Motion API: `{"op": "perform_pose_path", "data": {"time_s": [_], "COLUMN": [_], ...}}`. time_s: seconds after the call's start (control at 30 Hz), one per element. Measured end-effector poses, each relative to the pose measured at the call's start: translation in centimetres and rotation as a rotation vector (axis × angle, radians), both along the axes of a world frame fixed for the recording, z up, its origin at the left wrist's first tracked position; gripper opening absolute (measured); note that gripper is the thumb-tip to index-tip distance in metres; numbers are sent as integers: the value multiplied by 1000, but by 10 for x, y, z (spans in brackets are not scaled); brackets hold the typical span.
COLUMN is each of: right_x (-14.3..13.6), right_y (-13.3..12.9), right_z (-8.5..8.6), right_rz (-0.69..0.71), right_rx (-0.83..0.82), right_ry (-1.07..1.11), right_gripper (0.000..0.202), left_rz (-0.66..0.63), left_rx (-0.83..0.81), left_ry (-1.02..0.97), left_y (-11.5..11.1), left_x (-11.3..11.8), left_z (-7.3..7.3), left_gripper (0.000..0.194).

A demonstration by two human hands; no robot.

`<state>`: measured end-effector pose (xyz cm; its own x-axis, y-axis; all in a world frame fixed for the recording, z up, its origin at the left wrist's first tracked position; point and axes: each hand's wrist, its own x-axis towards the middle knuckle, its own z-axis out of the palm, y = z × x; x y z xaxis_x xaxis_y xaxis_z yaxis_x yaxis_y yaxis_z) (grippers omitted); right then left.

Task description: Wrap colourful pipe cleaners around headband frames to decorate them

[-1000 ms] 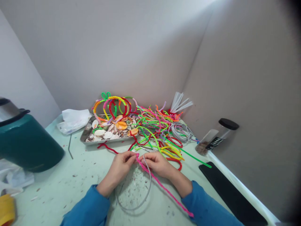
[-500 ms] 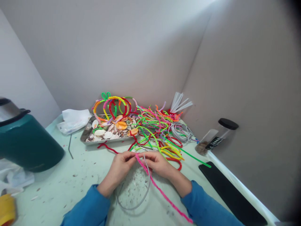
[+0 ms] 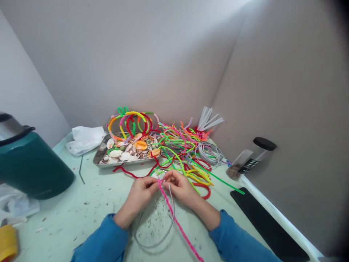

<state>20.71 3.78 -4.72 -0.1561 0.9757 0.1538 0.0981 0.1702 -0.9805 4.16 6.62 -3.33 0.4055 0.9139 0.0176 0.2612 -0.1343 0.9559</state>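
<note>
Both hands meet near the middle of the table, fingertips pinched close together. My left hand (image 3: pixel 143 192) grips the top of a fuzzy pink strand (image 3: pixel 181 228), which hangs between the hands and runs down to the lower right. My right hand (image 3: pixel 178 186) pinches at the same spot, its fingers on the pink strand's top end. A thin grey wire (image 3: pixel 155 246) curves in a loop below the hands, one end at the right fingers, the other passing behind the left wrist.
A metal tray (image 3: pixel 109 166) of shells, bearing colourful hoops (image 3: pixel 137 113), stands behind the hands. Right of it lie tangled fuzzy strands (image 3: pixel 174 136) and coiled wire (image 3: pixel 209 154). A green bottle (image 3: pixel 35 167) is left; a black strip (image 3: pixel 267 225) and a lidded jar (image 3: pixel 252 158) are right.
My right hand's fingers have lifted and shifted slightly right. The pink strand's lower end has swung left, and the grey wire loop has moved slightly down.
</note>
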Motion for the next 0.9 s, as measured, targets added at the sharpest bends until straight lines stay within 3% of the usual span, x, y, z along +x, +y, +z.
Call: {"op": "perform_pose_path", "data": {"time_s": [0.37,0.9], "right_x": [1,1], "right_y": [-2,-3], "right_z": [-1,-3], "right_rz": [1,15], "right_rx": [158,167], "right_ry": [-207,-226], "right_gripper": [7,7], "left_rz": [-20,84], "left_rx": [25,112], "left_ry": [79,238], "left_y": [-1,-5], "left_x": [3,8], "left_z": [-4,-3], "left_gripper": [32,34]}}
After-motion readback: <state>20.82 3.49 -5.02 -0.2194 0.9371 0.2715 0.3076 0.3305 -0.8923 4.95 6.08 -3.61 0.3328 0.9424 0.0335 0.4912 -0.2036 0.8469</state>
